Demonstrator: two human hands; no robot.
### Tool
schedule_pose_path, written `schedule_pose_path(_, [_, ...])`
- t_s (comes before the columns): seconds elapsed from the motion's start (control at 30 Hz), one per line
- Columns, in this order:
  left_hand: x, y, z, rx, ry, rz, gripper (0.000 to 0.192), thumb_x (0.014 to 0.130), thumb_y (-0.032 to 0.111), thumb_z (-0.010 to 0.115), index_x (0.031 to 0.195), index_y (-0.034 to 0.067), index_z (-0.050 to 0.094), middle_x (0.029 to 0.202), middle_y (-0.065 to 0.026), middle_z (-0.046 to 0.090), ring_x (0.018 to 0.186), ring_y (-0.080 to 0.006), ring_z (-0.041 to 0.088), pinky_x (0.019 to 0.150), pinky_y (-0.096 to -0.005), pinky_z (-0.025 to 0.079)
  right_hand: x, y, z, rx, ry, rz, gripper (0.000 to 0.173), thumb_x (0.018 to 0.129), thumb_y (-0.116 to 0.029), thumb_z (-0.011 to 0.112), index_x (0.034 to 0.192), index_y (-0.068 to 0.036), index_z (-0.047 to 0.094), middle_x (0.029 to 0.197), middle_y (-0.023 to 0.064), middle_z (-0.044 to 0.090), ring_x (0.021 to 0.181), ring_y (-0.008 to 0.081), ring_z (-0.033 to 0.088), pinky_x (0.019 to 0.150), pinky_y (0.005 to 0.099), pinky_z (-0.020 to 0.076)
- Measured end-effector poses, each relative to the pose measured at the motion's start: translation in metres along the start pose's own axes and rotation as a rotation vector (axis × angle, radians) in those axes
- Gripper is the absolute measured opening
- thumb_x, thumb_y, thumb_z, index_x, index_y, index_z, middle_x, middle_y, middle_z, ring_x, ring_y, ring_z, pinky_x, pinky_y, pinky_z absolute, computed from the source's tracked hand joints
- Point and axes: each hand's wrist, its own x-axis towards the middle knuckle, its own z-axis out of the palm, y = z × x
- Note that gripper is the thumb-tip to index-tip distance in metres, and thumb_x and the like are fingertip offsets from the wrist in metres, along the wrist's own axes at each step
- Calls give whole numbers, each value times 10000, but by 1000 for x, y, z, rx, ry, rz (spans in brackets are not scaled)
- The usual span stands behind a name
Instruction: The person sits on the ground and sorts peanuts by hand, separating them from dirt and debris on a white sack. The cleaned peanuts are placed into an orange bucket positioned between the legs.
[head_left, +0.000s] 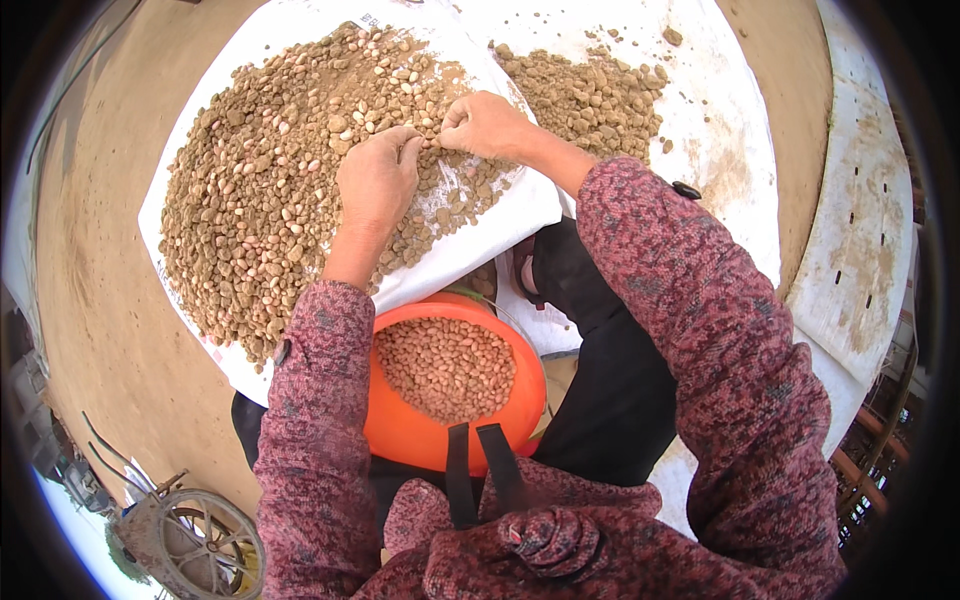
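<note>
Shelled peanuts mixed with clods of soil lie in a broad heap (255, 195) on a white woven sack (480, 247). Over the heap's right part, my left hand (381, 176) has its thumb and fingertips pinched together. My right hand (484, 126) is just beside it, fingers curled, its fingertips nearly meeting those of the left. Whether either hand holds a small piece between its fingertips cannot be made out. Below them, between my knees, an orange plastic bucket (450, 442) contains many reddish peanut kernels (450, 367).
A separate pile of soil clods (592, 97) lies on white sheeting (727, 150) at the upper right. The bucket's wire handle rests at its right rim. A spoked-wheel cart (206, 547) stands at the lower left on bare earth ground (97, 300).
</note>
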Motion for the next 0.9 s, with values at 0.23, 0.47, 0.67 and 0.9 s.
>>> schedule_pose_path(0.23, [14, 6, 4, 165, -152, -20, 158, 849, 250, 652, 900, 116, 718, 789, -142, 688, 772, -328, 669, 701, -446, 512, 6, 14, -29, 334, 246, 25, 145, 796, -147, 677, 878, -33, 711, 814, 38, 699, 636, 130, 572, 591, 302, 476])
schedule_pose_path(0.47, [12, 3, -3, 166, -309, -95, 194, 871, 263, 653, 852, 82, 720, 762, -128, 689, 738, -289, 668, 685, -410, 507, 6, 14, -13, -337, 223, -144, 186, 850, -159, 675, 926, 10, 663, 745, 88, 628, 661, 151, 573, 650, 322, 479])
schedule_pose_path(0.67, [5, -19, -10, -535, -72, -233, 242, 927, 232, 606, 903, 16, 714, 700, 6, 652, 655, -86, 569, 626, -253, 450, 0, 9, -19, -78, 117, -75, 171, 840, -175, 683, 867, -7, 664, 738, 87, 653, 654, 164, 585, 636, 312, 476])
schedule_pose_path(0.9, [4, -19, -12, -19, -125, -88, 186, 899, 252, 619, 933, 90, 703, 685, -121, 659, 614, -262, 628, 632, -366, 498, 2, 2, 6, -201, 115, -255, 100, 816, -100, 678, 844, -4, 677, 768, 121, 669, 725, 214, 654, 651, 326, 493])
